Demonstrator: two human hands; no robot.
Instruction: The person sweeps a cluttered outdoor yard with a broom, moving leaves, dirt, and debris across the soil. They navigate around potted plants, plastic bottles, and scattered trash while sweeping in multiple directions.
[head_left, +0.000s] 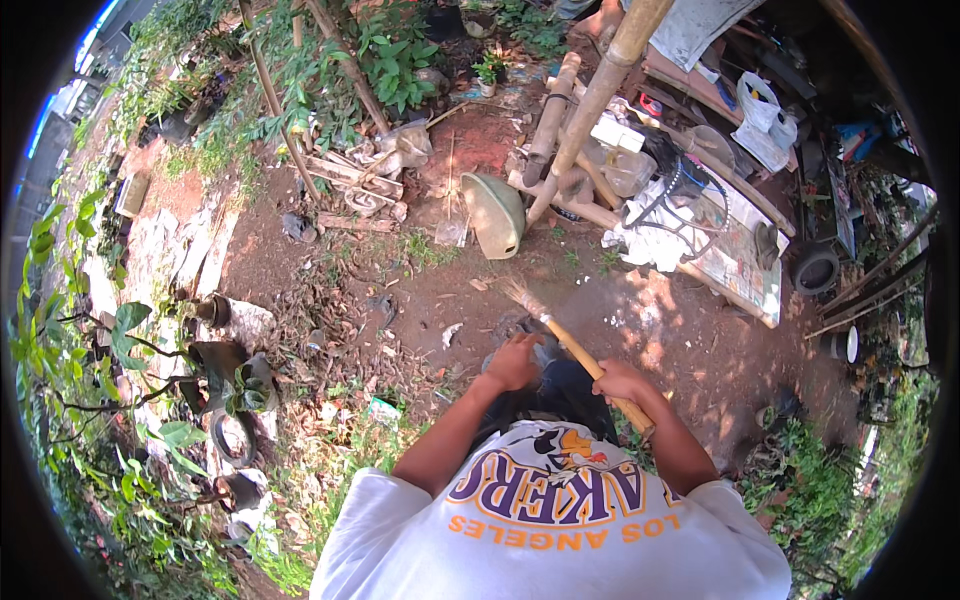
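My right hand (622, 381) is closed around the bamboo handle (577, 349) of a stick broom. The handle slants up and left from my hip, and the broom's bristles (519, 291) reach the bare dirt ahead of my feet. Over my left knee rests my left hand (514, 363), apart from the broom and with nothing seen in it. Beyond the bristles, a pale green scoop-shaped pan (495, 214) lies tilted on the soil. Dry leaves (337, 322) litter the ground to the left, and a white scrap (451, 334) lies ahead of my left hand.
A bamboo pole (600, 97) rises beside the pan. To its right are a low board (739, 259), plastic bags (765, 120) and a tyre (816, 268). Wood scraps (356, 180) lie ahead on the left. Potted plants (251, 382) and another tyre (233, 437) line the left side.
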